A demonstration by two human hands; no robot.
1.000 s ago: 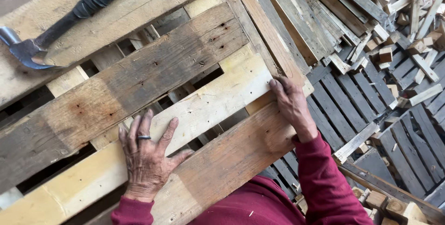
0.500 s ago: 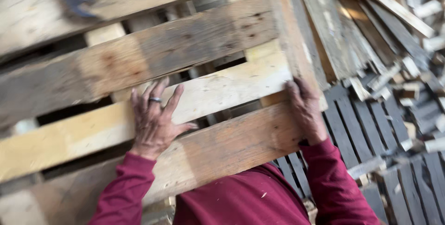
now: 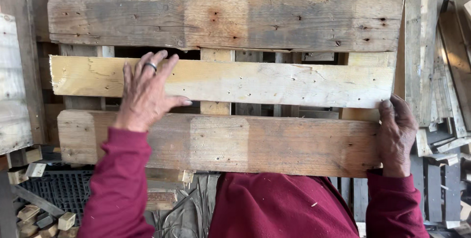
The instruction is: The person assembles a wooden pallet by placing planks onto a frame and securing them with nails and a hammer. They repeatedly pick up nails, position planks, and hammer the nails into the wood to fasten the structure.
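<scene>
One wooden pallet (image 3: 230, 86) shows three face boards. The left hand (image 3: 145, 92) lies flat and open on the middle board, ring (image 3: 150, 66) on one finger. The right hand (image 3: 396, 135) grips the pallet's right edge, beside scrap wood (image 3: 444, 96)

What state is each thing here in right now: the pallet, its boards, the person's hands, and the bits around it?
Pallet: whole, boards level across the view.
Middle board: pale, left end chipped.
Near board: brown, nailed on.
Left hand: flat, fingers spread on the middle board, ring on one finger.
Right hand: gripping the pallet's right edge.
Wood blocks: loose, heaped at lower left.
</scene>
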